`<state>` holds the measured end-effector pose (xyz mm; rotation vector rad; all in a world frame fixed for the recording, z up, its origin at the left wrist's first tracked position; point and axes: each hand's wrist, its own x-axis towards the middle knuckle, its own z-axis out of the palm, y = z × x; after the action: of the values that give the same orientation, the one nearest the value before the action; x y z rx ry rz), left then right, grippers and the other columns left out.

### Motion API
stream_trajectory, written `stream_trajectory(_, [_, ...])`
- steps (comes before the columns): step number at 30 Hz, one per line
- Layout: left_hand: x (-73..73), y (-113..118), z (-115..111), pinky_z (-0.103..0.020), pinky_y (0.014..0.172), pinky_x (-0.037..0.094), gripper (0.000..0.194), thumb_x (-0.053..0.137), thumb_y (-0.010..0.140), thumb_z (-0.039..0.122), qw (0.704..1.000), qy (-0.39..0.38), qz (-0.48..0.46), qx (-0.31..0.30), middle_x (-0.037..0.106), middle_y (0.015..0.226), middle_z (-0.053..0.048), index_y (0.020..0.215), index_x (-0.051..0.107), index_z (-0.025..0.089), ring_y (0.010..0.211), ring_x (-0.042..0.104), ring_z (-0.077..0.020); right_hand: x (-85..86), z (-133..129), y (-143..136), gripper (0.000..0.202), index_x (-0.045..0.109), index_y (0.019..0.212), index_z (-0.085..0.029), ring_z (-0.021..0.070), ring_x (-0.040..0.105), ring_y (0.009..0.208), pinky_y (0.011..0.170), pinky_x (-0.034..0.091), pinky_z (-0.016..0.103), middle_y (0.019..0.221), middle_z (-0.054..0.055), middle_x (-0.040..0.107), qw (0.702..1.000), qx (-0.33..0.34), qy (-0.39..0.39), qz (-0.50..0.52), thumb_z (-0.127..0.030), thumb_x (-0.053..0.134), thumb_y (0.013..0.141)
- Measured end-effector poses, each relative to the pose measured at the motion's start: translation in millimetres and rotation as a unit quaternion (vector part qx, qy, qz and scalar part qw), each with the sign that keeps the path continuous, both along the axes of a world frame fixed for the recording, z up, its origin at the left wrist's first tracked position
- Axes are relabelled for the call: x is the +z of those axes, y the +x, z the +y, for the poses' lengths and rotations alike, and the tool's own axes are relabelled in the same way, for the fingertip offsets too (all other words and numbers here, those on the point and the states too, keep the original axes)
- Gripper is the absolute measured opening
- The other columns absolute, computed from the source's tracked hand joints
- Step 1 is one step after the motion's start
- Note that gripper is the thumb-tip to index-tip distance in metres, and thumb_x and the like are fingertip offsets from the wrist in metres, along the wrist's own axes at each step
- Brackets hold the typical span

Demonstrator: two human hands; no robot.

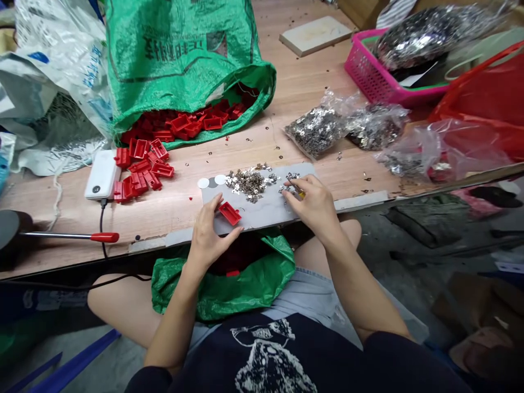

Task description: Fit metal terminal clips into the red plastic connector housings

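Observation:
My left hand [208, 232] is at the front edge of a grey mat [262, 214], thumb and fingers spread around a red plastic housing [230, 213]. The housing lies tilted on the mat with its hollow side up, and I see no firm grip on it. My right hand [311, 202] is at the mat's right end, thumb and forefinger pinched together by a few small metal pieces [292, 176]. Something yellow shows under its fingers, mostly hidden. Between the hands lies a heap of small metal pieces [251, 184]. White round discs [203, 183] lie at the mat's left corner.
Loose red housings [141, 173] lie beside a white power bank [102, 174]. More spill from a green woven sack [188, 65]. Bags of metal parts [317, 131] and a pink basket [379, 79] stand right. A red-handled lever [104, 237] juts in left; another green sack [245, 295] hangs at my lap.

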<state>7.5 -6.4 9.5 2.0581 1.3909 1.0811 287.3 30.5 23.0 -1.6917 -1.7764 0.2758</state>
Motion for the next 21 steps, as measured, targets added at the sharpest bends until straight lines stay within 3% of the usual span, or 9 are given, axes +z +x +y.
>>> stream_trajectory(5, [0.9, 1, -1, -0.046, 0.104, 0.052, 0.083, 0.083, 0.081, 0.035, 0.999, 0.021, 0.023, 0.036, 0.064, 0.123, -0.009, 0.151, 0.040, 0.025, 0.113, 0.061, -0.0250, 0.4, 7, -3, 0.012, 0.077, 0.087, -0.022, 0.0235, 0.066, 0.080, 0.076, 0.052, 0.037, 0.088, 0.007, 0.068, 0.999, 0.030, -0.022, 0.015, -0.028, 0.067, 0.088])
stream_trajectory(12, [-0.2, -3, -4, -0.042, 0.107, 0.052, 0.088, 0.084, 0.081, 0.035, 0.996, -0.050, -0.066, 0.017, 0.069, 0.123, -0.007, 0.153, 0.036, 0.027, 0.116, 0.066, -0.0227, 19.8, -2, -30, 0.016, 0.078, 0.091, -0.023, 0.0166, 0.061, 0.060, 0.060, 0.050, 0.032, 0.082, 0.003, 0.076, 0.968, 0.099, -0.107, 0.203, -0.037, 0.075, 0.086])
stream_trajectory(18, [0.7, -6, -4, -0.044, 0.108, 0.054, 0.088, 0.083, 0.082, 0.032, 0.993, -0.074, -0.090, -0.019, 0.070, 0.128, -0.008, 0.155, 0.032, 0.029, 0.121, 0.067, -0.0245, 16.8, 5, -76, 0.016, 0.075, 0.104, -0.024, 0.0217, 0.070, 0.093, 0.082, 0.055, 0.036, 0.102, 0.006, 0.077, 0.948, 0.284, -0.056, 0.129, -0.025, 0.065, 0.092])
stream_trajectory(21, [-0.7, -7, -5, -0.045, 0.108, 0.054, 0.088, 0.083, 0.082, 0.033, 0.994, -0.065, -0.090, -0.018, 0.070, 0.129, -0.009, 0.155, 0.033, 0.028, 0.122, 0.068, -0.0251, 12.5, 13, -88, 0.017, 0.076, 0.102, -0.023, 0.0229, 0.070, 0.095, 0.085, 0.055, 0.038, 0.101, 0.007, 0.076, 0.944, 0.319, -0.028, 0.077, -0.021, 0.062, 0.092])
